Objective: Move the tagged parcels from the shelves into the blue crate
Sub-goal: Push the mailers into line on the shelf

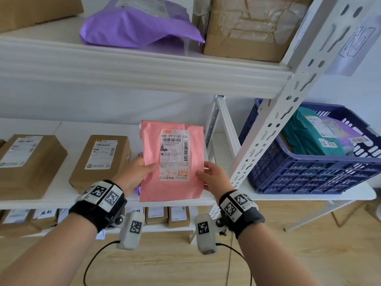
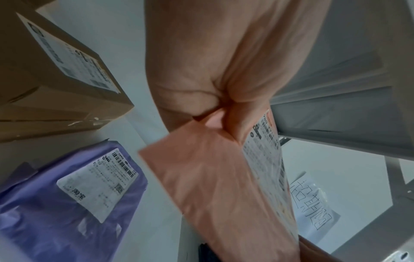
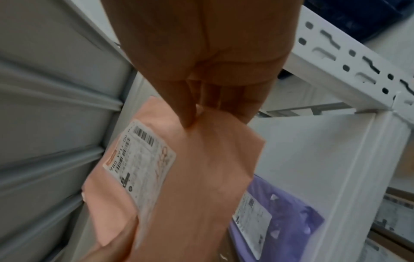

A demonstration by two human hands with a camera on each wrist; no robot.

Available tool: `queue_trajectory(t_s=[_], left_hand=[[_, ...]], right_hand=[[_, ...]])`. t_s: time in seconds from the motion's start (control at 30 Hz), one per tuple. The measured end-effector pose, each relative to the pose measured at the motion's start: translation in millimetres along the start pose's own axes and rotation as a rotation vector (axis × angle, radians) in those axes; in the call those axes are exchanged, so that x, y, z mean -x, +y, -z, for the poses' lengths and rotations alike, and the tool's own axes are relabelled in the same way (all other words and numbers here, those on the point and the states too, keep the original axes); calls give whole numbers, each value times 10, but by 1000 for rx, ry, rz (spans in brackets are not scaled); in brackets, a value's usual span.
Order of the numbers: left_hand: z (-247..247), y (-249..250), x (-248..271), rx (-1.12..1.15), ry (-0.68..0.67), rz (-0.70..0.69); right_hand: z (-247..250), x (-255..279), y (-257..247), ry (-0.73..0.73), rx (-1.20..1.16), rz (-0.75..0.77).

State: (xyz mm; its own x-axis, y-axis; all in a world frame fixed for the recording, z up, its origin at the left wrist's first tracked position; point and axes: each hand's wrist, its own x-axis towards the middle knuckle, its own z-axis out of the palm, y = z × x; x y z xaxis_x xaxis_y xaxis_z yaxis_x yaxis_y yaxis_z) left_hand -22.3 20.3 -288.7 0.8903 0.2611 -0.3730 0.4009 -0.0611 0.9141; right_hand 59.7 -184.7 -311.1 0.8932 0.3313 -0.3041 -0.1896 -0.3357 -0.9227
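I hold the pink parcel upright over the middle shelf, my left hand pinching its left edge and my right hand pinching the right, label facing me. The blue crate sits to my right on the desk, past the white shelf upright. Swinging across, I could clip that post, and the soft mailer might buckle or slip from such shallow edge grips

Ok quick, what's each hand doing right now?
Left hand: closed on the pink mailer, gripping its left edge.
Right hand: closed on the same mailer, pinching its right edge.
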Motion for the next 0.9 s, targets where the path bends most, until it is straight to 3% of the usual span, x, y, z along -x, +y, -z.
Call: queue_trajectory(t_s=[0.4,0.6,0.7,0.9], left_hand=[[-30,-108,-188,-69,37,-66],[-103,-136,-344,-16,218,-134],[-163,-158,-429,-208,280,-222],[-318,-248,-728,-335,223,-283]], right_hand=[[5,-163,102,207,115,68],[72,-205,97,294,136,57],[65,-236,105,343,80,64],[92,-312,117,252,303,98]])
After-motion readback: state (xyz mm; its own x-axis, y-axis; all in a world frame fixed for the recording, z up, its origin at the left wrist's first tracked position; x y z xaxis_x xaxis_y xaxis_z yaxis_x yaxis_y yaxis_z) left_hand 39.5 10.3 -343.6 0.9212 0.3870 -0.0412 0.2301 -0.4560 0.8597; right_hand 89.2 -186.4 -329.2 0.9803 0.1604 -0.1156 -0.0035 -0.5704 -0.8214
